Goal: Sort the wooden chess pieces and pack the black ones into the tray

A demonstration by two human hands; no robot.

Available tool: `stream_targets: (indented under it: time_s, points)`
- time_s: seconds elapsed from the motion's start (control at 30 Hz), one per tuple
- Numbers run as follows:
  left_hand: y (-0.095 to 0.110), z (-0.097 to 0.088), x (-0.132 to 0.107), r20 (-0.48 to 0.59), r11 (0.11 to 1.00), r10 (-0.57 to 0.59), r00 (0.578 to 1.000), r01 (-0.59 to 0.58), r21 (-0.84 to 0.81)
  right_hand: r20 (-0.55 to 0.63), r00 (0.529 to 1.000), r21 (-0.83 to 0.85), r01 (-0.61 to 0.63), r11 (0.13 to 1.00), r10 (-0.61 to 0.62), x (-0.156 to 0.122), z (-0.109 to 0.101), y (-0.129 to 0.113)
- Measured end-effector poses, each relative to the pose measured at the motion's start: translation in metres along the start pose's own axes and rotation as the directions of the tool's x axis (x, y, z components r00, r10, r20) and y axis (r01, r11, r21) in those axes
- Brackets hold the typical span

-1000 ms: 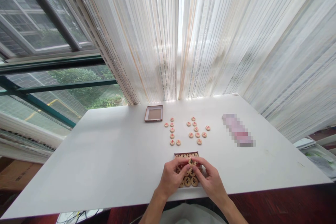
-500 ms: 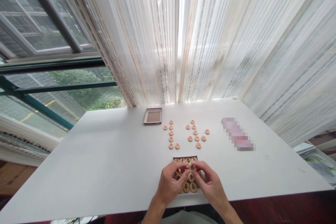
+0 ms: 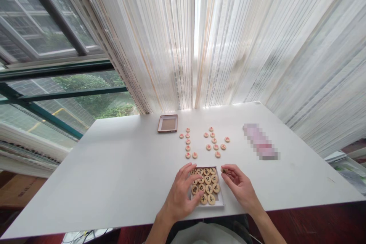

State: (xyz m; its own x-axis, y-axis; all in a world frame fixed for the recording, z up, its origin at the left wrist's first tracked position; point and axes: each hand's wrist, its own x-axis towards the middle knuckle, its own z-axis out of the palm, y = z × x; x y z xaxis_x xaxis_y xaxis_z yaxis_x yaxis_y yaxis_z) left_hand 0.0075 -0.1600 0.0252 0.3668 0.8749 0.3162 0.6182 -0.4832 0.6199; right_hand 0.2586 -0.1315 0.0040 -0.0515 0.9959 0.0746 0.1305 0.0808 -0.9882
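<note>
A shallow white box [image 3: 221, 204] near the table's front edge holds rows of round wooden xiangqi pieces [image 3: 209, 188] with black characters. My left hand [image 3: 181, 192] lies over the box's left side, thumb and fingers apart, covering some pieces. Just beyond the box's right edge, my right hand [image 3: 241, 185] pinches one xiangqi piece [image 3: 224, 170] between thumb and fingertips, tilted so that part of its face is hidden. A gap with bare box bottom shows at the lower right corner of the box.
Farther back, red-lettered pieces form two loose groups, a left group [image 3: 188, 141] and a right group [image 3: 215, 146]. The box lid [image 3: 168, 124] lies open side up at the back left. A blurred pink object [image 3: 260, 141] rests at the right of the white table [image 3: 114, 171].
My hands have parted. The right one has moved right, off the box, with a piece in its fingers; the left one has opened over the box's left side. The view has shifted slightly.
</note>
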Motion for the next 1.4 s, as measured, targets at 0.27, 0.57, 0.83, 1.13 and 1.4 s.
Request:
stream_targets:
  time_s: [0.27,0.57,0.83,1.13,1.4]
  points:
    - [0.0,0.002,-0.005,0.026,0.995,-0.015,1.0,0.012,0.102,0.037,0.992,0.03,-0.125,0.992,0.123,0.001,0.001,-0.001]
    - [0.012,-0.002,0.005,0.142,0.98,0.065,0.988,-0.09,0.175,0.011,0.997,0.048,-0.077,0.996,0.076,0.003,-0.001,0.005]
    - [0.017,0.005,0.006,0.2,0.971,0.061,0.978,-0.105,0.214,0.003,0.998,0.034,-0.056,0.998,0.056,0.002,-0.001,0.0]
    - [0.016,0.007,0.004,0.215,0.971,0.04,0.976,-0.089,0.22,0.038,0.996,0.158,-0.085,0.984,0.08,0.004,0.001,0.006]
    - [0.019,0.004,0.004,0.204,0.984,0.05,0.978,-0.083,0.156,0.071,0.992,0.246,-0.122,0.961,0.108,0.003,0.002,0.01]
